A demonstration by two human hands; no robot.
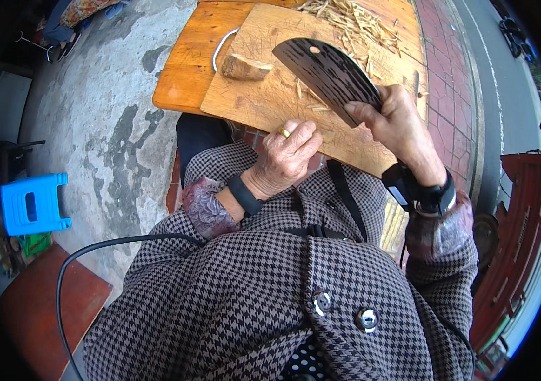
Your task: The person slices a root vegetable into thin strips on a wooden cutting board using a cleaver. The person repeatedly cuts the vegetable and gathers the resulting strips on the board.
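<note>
My right hand (396,119) grips a cleaver (327,71) with a broad dark blade, a curved back and a round hole; the blade is tilted over a wooden cutting board (246,102). At the board's near edge is my left hand (289,147), fingers curled and a gold-coloured ring on one; whether something small is between its fingertips cannot be told. A thick light-brown chunk (245,67), like a root or wood, lies on the board's left part. Thin pale strips (356,24) are heaped at the far side, with a few loose pieces near the blade.
The board rests on an orange wooden table (175,81); a metal handle (223,45) shows at its left. A blue plastic stool (35,205) stands on the concrete floor at left. A black cable (108,241) loops beside my coat. Another person's legs (58,31) show at upper left.
</note>
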